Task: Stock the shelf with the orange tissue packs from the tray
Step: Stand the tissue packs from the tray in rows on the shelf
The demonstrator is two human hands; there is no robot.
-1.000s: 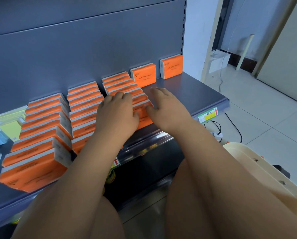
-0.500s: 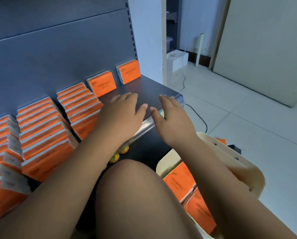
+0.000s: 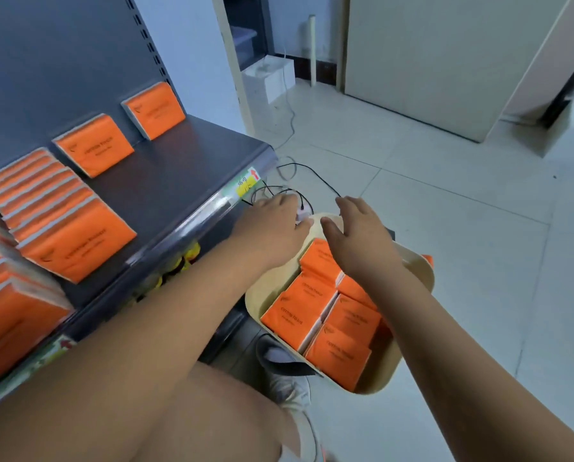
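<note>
Several orange tissue packs (image 3: 315, 308) lie in a cream tray (image 3: 384, 368) on the floor, right of the shelf. Both my hands hover above the tray's far end, fingers spread and holding nothing: my left hand (image 3: 272, 228) by the shelf's front corner, my right hand (image 3: 359, 238) over the packs. On the dark grey shelf (image 3: 172, 181), rows of orange packs (image 3: 55, 215) lean in stacks at the left. Two single packs stand against the back panel, one (image 3: 95, 145) in the middle and one (image 3: 155, 110) further right.
Black cables (image 3: 299, 175) trail over the white tiled floor beyond the tray. A yellow price label (image 3: 245, 186) sits on the shelf's front rail. My knee and my grey shoe (image 3: 285, 371) are just left of the tray. A white box (image 3: 269, 76) stands by the doorway.
Both hands left the shelf's packs and swung right and down to hover over the tray. My view turned right, bringing the tray fully into sight.
</note>
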